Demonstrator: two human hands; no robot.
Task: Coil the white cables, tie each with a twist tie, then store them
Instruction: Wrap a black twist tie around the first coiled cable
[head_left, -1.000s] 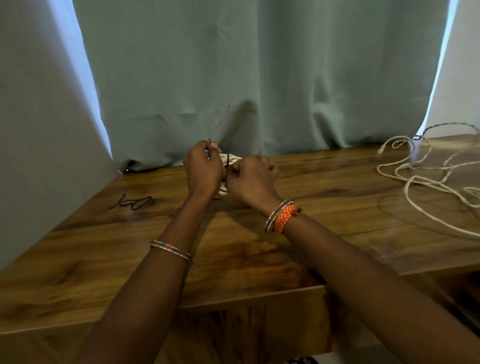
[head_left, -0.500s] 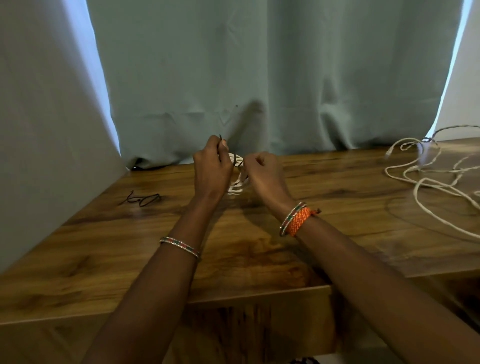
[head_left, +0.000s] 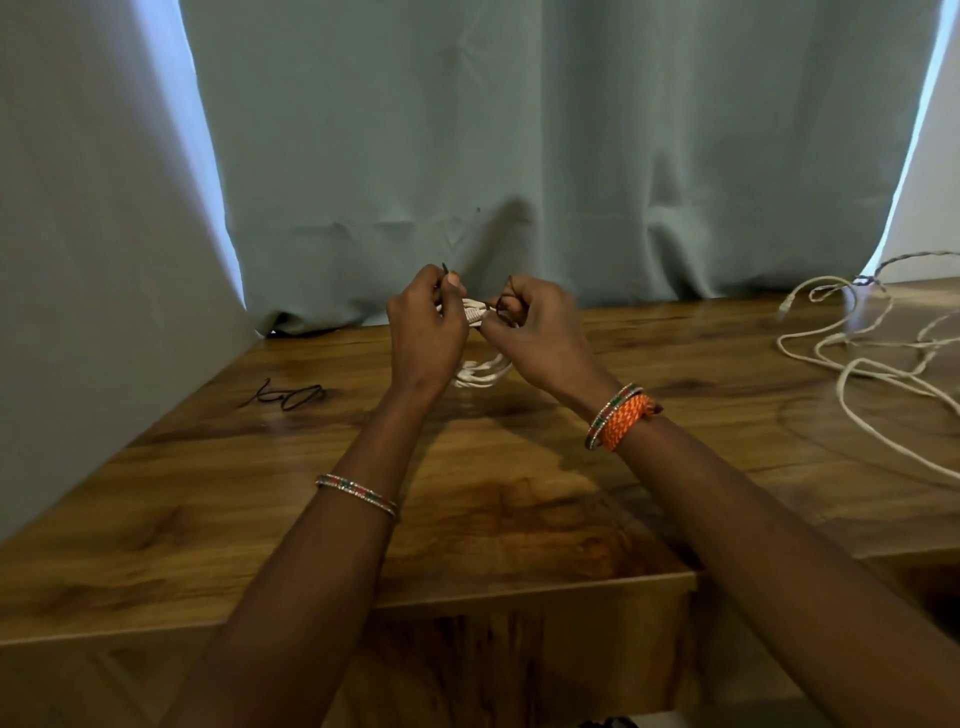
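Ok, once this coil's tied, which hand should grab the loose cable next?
Right hand, probably: the loose white cable sprawls on its side of the table. The left hand has only the spare twist tie nearby.

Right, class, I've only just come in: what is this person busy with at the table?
A person is tying up a coiled white cable above a wooden table. The left hand pinches one end of a dark twist tie, and the right hand pinches the other end, with the coil bunched between them. A spare twist tie lies on the table to the left. A loose white cable sprawls uncoiled at the right. Nothing looks stored yet.
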